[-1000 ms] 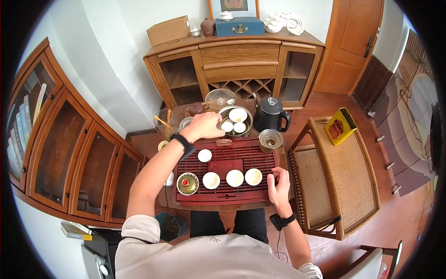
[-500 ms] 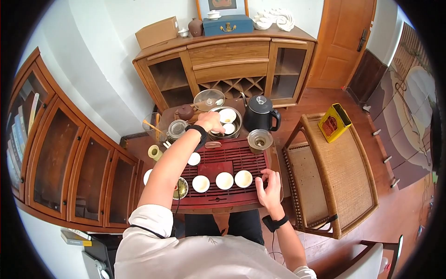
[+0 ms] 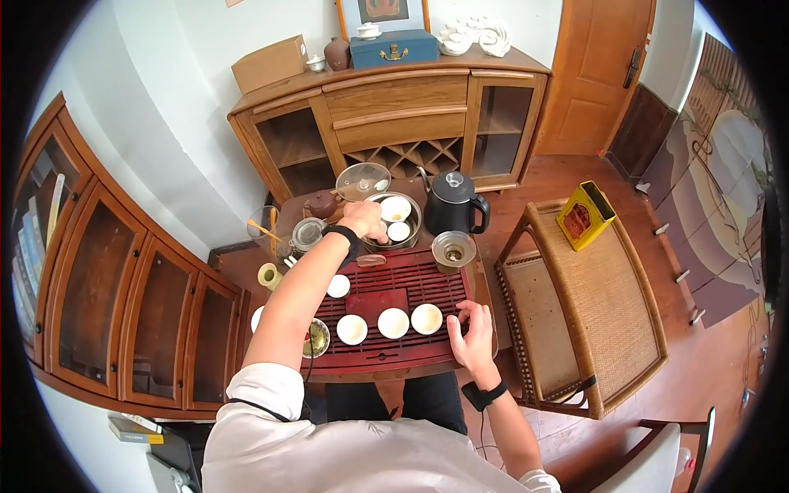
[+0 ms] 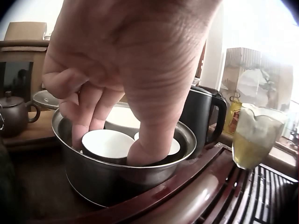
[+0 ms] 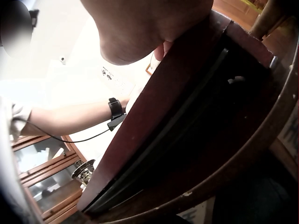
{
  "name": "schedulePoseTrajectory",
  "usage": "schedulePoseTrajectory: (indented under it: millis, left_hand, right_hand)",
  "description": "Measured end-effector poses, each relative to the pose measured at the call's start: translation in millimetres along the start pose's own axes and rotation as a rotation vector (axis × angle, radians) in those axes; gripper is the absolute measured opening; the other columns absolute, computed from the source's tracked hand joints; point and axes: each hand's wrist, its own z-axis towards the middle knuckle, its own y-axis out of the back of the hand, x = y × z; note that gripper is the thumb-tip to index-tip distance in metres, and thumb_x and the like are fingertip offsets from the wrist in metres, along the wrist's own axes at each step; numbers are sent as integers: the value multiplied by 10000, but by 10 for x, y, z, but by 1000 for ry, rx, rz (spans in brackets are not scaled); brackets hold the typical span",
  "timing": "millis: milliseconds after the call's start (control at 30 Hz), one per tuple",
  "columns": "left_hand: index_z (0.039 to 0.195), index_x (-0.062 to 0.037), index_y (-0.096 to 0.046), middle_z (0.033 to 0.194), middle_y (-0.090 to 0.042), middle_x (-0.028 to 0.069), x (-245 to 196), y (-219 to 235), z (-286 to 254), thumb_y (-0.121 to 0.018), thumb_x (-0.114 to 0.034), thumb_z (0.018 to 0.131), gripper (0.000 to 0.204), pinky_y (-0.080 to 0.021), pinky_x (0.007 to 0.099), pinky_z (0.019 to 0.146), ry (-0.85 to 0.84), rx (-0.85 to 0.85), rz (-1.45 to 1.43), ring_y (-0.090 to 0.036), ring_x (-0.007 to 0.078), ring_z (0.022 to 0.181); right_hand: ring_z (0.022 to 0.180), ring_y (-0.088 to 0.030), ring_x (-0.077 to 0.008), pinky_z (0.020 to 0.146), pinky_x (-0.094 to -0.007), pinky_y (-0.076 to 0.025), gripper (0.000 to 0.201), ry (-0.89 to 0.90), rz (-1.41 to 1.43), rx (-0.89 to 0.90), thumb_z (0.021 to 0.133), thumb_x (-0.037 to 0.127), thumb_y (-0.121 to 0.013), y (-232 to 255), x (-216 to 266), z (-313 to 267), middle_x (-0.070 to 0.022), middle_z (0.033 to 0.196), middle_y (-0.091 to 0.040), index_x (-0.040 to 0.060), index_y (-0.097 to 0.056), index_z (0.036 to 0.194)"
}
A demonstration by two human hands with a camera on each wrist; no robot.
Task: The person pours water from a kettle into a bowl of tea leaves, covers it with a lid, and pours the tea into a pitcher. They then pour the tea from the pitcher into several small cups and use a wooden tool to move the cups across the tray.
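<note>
My left hand (image 3: 362, 220) reaches down into a steel pot (image 4: 117, 186) behind the tea tray. Its thumb and fingers grip a small white teacup (image 4: 103, 142) from opposite sides inside the pot. Other white cups (image 3: 398, 232) sit in the pot beside it. On the slatted red tea tray (image 3: 386, 301), three white teacups (image 3: 394, 323) of pale liquid stand in a row, another cup (image 3: 338, 286) behind them. A lidded bowl (image 3: 319, 338) is partly hidden by the left forearm. My right hand (image 3: 474, 338) rests at the tray's right edge, fingers relaxed.
A black kettle (image 3: 452, 201) stands right of the pot, and a glass pitcher (image 4: 252, 140) on the tray's back right. A glass lid (image 3: 362, 181), brown teapot (image 3: 321, 204) and glass jar (image 3: 308, 234) are to the left. A rattan stand (image 3: 608, 312) bears a yellow tin (image 3: 585, 215).
The left hand has moved from the pot's left rim down into it, covering one of the cups. The head view has swung slightly right. My right hand stays at the tray edge.
</note>
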Motion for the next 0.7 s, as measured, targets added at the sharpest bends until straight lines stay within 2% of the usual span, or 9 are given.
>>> schedulePoseTrajectory:
  millis: [167, 200, 233, 300, 333, 367, 433, 533, 700]
  left_hand:
    - [1044, -24, -817, 1065, -806, 166, 168, 181, -205, -836, -574, 648, 678, -608, 428, 863, 39, -101, -149, -779, 317, 1002]
    - [944, -14, -821, 982, -805, 166, 235, 201, -258, -801, -583, 642, 645, -598, 434, 818, 6, -126, -201, -777, 324, 935]
    - [944, -14, -821, 982, -805, 166, 272, 219, -323, -801, -583, 642, 645, -598, 434, 818, 9, -126, -199, -777, 324, 935]
    - [773, -57, -808, 818, -765, 178, 292, 289, -553, -791, -535, 689, 486, -571, 418, 729, -35, -119, -359, -751, 302, 794]
    - [751, -61, -783, 747, -735, 150, 317, 253, -600, -787, -524, 683, 468, -558, 386, 679, -58, -81, -343, -729, 280, 724]
    - [761, -70, -767, 731, -729, 150, 287, 184, -749, -793, -504, 674, 444, -571, 385, 658, -115, -175, -348, -735, 320, 698]
    - [805, -69, -767, 762, -747, 167, 167, 25, -1031, -796, -479, 655, 438, -603, 408, 678, -250, -360, -86, -751, 357, 738]
    - [860, -60, -760, 773, -750, 177, 45, -166, -1272, -791, -422, 656, 417, -627, 471, 703, -383, -305, -21, -763, 368, 809]
    - [898, -62, -758, 881, -773, 145, -53, -288, -1385, -794, -371, 657, 394, -626, 474, 703, -515, -309, -10, -755, 347, 885]
  right_hand:
    - [832, -538, -274, 812, -427, -439, 298, 23, -15, 4, 944, 202, -745, -12, -13, -10, -70, 820, -586, 21, -643, 1158]
    - [833, -539, -274, 814, -427, -437, 300, 29, -18, 7, 943, 205, -746, -12, -11, -8, -68, 819, -587, 23, -644, 1160]
    - [835, -540, -275, 816, -427, -434, 302, 33, -20, 11, 942, 207, -746, -13, -9, -11, -65, 818, -589, 26, -645, 1162]
    - [838, -541, -276, 816, -427, -434, 304, 35, -28, 12, 942, 210, -746, -10, -10, -16, -66, 821, -590, 26, -646, 1163]
    - [842, -542, -276, 815, -428, -434, 306, 35, -40, 13, 943, 212, -746, -12, -10, -16, -67, 824, -592, 26, -647, 1164]
    - [842, -542, -276, 815, -428, -434, 306, 35, -37, 13, 943, 212, -746, -13, -11, -25, -67, 824, -592, 26, -647, 1164]
    - [845, -540, -276, 820, -425, -433, 309, 35, -39, 15, 944, 217, -746, -18, -18, -21, -68, 828, -593, 26, -647, 1166]
    - [851, -537, -276, 826, -426, -432, 301, 46, -48, 4, 947, 217, -743, -25, -17, -21, -69, 831, -589, 27, -646, 1160]
    - [852, -538, -277, 828, -429, -432, 288, 28, -47, 0, 954, 215, -738, -19, -7, -22, -69, 829, -586, 27, -646, 1153]
